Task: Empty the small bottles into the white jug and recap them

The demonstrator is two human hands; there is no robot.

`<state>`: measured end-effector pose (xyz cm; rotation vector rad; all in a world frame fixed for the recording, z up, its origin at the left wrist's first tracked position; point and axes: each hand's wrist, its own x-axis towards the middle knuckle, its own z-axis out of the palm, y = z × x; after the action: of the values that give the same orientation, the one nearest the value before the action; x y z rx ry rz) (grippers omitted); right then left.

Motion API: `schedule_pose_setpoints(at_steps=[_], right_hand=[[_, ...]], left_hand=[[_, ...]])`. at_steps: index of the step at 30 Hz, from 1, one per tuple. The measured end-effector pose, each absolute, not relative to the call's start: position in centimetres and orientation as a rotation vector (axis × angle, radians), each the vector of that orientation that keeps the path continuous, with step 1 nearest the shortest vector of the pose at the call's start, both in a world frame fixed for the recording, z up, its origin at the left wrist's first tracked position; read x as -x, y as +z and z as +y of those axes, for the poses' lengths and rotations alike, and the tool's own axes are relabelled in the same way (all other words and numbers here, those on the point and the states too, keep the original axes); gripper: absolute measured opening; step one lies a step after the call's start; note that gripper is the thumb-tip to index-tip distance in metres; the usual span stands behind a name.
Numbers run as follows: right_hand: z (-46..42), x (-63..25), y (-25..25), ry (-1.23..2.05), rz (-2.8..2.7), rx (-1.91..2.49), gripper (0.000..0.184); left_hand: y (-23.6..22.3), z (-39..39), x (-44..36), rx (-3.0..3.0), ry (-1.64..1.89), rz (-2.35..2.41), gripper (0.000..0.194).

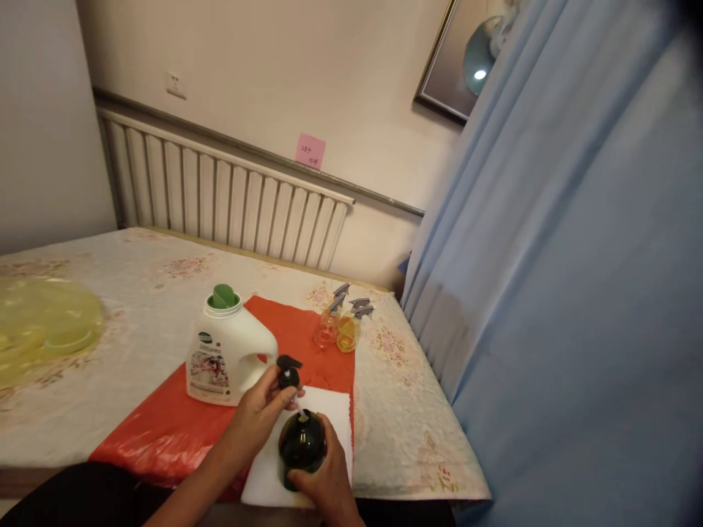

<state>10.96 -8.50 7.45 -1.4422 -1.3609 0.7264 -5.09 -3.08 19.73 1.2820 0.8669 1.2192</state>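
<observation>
My left hand (269,399) pinches a black pump head (288,373) above a dark green bottle. Its pale tube (299,408) reaches down to the bottle's mouth; how far it goes inside I cannot tell. Wrapped round the bottle's right side and lower front, my right hand (331,468) holds the dark green bottle (302,439) over a white sheet (324,401). Just left of my hands stands a large white detergent jug (239,344) with a printed label, its neck uncapped and showing a green spout (222,296).
Several spray bottles (346,333) with grey triggers and orange or pink contents stand at the back right of a red plastic sheet (285,322). A yellow translucent bag (49,322) lies left on the flowered tablecloth (148,263). A blue curtain (521,256) hangs at right; a radiator (231,190) lies behind.
</observation>
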Motion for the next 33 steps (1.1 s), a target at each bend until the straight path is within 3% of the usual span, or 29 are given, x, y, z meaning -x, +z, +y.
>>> schedule_pose_setpoints(at_steps=[7,16,21,26,33], right_hand=[[-8.5,-10.9,7.0,0.718,-1.345,1.48,0.09],[-8.6,-11.1,6.9,0.717,-1.351,1.474,0.089],[-8.4,-11.2,6.5,0.719,-1.304,1.487,0.088],[-8.1,-11.3,4.9,0.773,-1.274,1.409,0.091],[-7.9,-11.8,4.0,0.78,-1.279,1.438,0.093]], left_hand=[[19.5,-3.1,5.3,-1.333,1.129,0.829,0.033],[17.5,-2.7,6.6,-1.024,1.247,0.792,0.05],[16.6,-2.7,8.9,-0.672,1.437,0.694,0.04],[14.1,-3.1,11.5,-0.539,1.319,0.625,0.051],[11.1,-2.0,12.6,-0.558,1.055,0.471,0.048]])
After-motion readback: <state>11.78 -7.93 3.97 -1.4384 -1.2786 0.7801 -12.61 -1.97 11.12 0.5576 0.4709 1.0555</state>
